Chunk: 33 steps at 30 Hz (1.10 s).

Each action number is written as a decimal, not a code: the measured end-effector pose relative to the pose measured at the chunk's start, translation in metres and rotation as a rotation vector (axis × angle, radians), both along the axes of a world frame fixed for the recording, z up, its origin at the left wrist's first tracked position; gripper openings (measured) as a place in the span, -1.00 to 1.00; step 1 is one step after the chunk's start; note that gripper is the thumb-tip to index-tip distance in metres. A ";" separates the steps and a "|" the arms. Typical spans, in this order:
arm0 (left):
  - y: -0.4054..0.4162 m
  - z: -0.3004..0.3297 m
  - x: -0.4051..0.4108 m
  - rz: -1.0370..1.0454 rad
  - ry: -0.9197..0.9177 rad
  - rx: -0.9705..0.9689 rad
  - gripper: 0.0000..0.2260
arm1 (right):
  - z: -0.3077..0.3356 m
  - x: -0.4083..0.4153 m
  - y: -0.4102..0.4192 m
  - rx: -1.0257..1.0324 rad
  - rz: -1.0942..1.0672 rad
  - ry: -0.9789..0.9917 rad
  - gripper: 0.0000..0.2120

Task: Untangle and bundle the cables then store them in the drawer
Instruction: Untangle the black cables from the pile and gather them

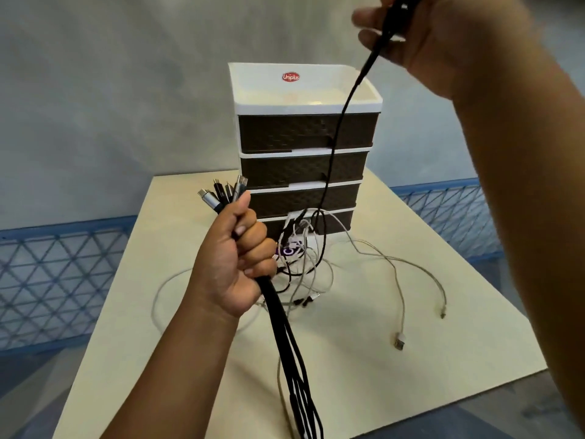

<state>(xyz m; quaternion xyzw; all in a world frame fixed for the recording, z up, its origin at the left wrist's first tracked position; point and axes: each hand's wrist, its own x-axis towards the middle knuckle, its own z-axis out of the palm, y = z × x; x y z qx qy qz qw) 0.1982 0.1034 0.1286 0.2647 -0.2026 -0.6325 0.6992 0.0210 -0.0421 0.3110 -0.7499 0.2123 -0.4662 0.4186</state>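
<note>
Nearest you, your left hand (235, 248) is fisted round a bundle of black cables (286, 337), gripped just below the connector ends (223, 193) so the plugs stand level above your thumb and the tails hang straight down toward the near edge of the surface (380, 391). Holding them there keeps the sorted ends aligned and apart from the rest.

Your right hand (421, 36) is raised high at the top right, fingers curled round one more black cable (342, 122). Lifting it puts the line taut, so you can see where it runs: down across the front of the drawer unit (304, 147) and into the tangle (304, 258) lying against the unit's bottom drawer, near the middle of the surface. From this angle I cannot tell whether it is knotted in there or only looped through.

White cables (399, 280) trail loose from the tangle toward the right edge, not yet gathered. All drawers look closed, so storing comes later; my guess is that a steady upward pull should free the black line for your bundle.
</note>
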 end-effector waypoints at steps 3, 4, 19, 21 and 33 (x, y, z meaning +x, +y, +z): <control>0.000 0.001 -0.001 0.031 -0.001 0.017 -0.67 | -0.034 0.003 0.024 0.117 0.132 -0.128 -0.85; -0.001 0.002 -0.002 0.044 -0.003 0.025 -0.69 | -0.052 0.006 0.034 0.158 0.166 -0.140 -0.88; -0.003 0.003 -0.036 0.262 -0.228 0.050 -0.47 | -0.183 0.041 0.127 -0.063 -0.152 0.285 -0.90; -0.005 0.002 -0.035 0.276 -0.272 0.066 -0.60 | -0.187 0.038 0.130 -0.238 -0.221 0.457 -0.94; -0.009 -0.005 -0.023 0.222 -0.101 0.098 -0.65 | -0.208 0.033 0.140 -0.403 -0.195 0.526 -0.80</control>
